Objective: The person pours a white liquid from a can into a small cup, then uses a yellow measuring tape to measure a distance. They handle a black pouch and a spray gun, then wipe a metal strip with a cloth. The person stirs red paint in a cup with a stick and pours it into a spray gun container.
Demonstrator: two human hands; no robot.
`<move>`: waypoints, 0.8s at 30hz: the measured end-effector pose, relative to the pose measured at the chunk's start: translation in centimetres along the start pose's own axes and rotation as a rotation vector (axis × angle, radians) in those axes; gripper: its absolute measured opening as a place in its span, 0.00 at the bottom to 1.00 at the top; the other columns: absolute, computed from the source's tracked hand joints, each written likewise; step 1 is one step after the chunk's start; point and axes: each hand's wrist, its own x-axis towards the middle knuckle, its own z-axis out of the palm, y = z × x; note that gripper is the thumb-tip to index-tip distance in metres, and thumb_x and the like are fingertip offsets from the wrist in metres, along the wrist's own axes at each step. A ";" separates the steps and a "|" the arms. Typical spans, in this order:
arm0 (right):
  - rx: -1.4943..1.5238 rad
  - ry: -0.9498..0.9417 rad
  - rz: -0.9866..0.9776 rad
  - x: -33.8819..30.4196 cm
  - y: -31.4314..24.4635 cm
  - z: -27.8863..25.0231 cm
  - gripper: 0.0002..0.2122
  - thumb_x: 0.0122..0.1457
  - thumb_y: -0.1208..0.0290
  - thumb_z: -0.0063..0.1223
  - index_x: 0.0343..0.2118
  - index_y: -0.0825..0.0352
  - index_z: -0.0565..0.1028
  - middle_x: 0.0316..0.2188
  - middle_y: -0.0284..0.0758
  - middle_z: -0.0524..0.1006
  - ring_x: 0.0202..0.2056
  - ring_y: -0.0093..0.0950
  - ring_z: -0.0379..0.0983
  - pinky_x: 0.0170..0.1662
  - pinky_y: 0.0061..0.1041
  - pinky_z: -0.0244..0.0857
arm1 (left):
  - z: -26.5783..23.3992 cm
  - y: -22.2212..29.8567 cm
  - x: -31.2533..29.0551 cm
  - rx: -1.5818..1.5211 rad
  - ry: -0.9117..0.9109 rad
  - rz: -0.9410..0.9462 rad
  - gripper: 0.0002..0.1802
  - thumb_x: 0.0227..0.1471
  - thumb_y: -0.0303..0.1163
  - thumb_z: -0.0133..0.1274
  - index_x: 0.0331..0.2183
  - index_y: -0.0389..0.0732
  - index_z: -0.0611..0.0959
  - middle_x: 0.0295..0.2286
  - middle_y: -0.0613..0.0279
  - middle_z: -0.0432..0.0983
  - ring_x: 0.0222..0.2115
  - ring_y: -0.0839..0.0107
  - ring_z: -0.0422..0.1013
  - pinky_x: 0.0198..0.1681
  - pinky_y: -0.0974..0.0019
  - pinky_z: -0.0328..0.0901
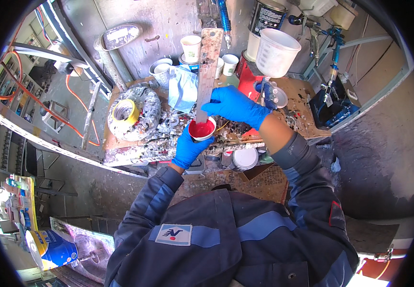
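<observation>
My left hand (pixel 189 149), in a blue glove, is closed around a small white cup (pixel 209 136) and keeps it tilted toward me above the bench's near edge. Red paint (pixel 201 128) shows inside the cup. A long, flat mixing stick (pixel 210 62) with ruler-like markings stands nearly upright, its lower end in the cup. Also gloved in blue, my right hand (pixel 238 106) pinches this stick a little above the cup rim. A crumpled light-blue cloth or paper (pixel 183 88) lies just left of the stick.
On the paint-splattered bench (pixel 297 103) sit a coated ring-shaped lump (pixel 135 115) with a yellow tape roll (pixel 125 111), several cups (pixel 191 48), and a large translucent measuring cup (pixel 277 50). Spray guns (pixel 312 36) hang at the right. A blue air hose (pixel 224 19) hangs behind.
</observation>
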 end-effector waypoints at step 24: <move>-0.006 -0.003 -0.042 -0.2 -0.2 -0.7 0.14 0.54 0.62 0.55 0.37 0.68 0.80 0.32 0.45 0.80 0.34 0.39 0.79 0.40 0.32 0.72 | -0.4 0.0 0.0 0.031 -0.011 -0.036 0.44 0.39 0.38 0.72 0.56 0.37 0.69 0.48 0.56 0.74 0.47 0.69 0.72 0.49 0.65 0.68</move>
